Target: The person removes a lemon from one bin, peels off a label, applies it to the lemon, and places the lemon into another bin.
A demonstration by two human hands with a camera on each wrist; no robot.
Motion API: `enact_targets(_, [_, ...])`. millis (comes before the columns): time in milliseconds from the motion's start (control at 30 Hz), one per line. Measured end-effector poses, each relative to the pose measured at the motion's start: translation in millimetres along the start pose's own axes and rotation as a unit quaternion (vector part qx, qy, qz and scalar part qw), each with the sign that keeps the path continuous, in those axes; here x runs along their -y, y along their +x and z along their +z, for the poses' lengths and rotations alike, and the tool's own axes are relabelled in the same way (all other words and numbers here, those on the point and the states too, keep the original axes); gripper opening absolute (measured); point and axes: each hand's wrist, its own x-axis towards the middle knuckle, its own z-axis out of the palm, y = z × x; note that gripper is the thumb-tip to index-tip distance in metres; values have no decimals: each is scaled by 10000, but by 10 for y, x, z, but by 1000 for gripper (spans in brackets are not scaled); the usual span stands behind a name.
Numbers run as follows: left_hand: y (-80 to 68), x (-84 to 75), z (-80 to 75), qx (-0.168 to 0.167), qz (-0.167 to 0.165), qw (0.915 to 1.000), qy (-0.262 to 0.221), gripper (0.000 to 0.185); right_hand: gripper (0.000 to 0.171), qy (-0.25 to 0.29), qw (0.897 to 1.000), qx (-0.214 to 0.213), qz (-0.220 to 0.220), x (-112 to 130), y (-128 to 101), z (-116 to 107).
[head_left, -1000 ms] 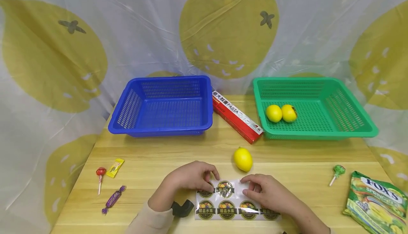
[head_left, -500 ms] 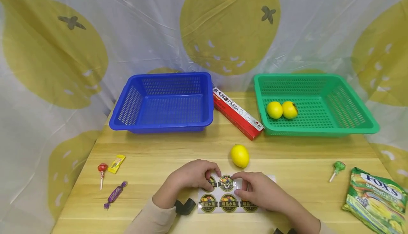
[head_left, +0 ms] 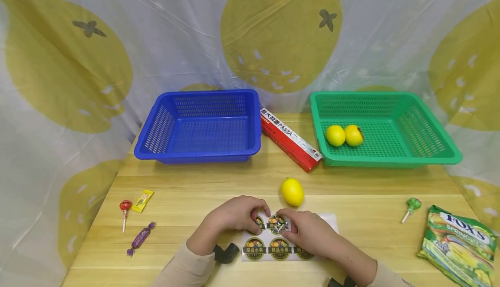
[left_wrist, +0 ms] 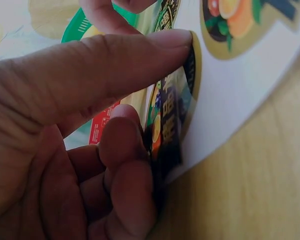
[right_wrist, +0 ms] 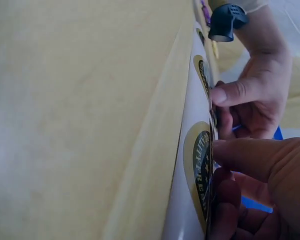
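A white sheet of round stickers (head_left: pixel 300 257), with black, gold and fruit printing, lies on the table near the front. My left hand (head_left: pixel 236 216) grips its upper left part; in the left wrist view the thumb (left_wrist: pixel 160 47) presses a sticker's rim and the other fingers curl beside it. My right hand (head_left: pixel 312 230) is at the sheet too, thumb and index finger at the right side of an upper-row sticker (head_left: pixel 276 225). The right wrist view shows that thumb (right_wrist: pixel 235 152) against the sheet, the fingers curled behind it. A lemon (head_left: pixel 292 192) lies just beyond the hands.
A blue basket (head_left: pixel 195 153) stands at the back left, a green basket (head_left: pixel 390 160) with two yellow fruits (head_left: pixel 344 136) at the back right. Between them lies a red pasta box (head_left: pixel 291 141). Lollipops and wrapped candies (head_left: pixel 141 239) lie left, a green FOX'S bag (head_left: pixel 458 248) right.
My right hand has moved left across the sheet, from its blank upper part to the upper-row sticker. My left hand has stayed at the same part of the sheet.
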Motion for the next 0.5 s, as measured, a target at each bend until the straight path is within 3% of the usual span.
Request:
enact_targets(267, [-1,0,-4,-3,-3,10000,63,38,23,100,9998,-128,-110,22,-8,4])
enact_targets(500, [0,-6,7,-17,-26,10000,69,38,10,-262,9977,-565,-255,78,0,28])
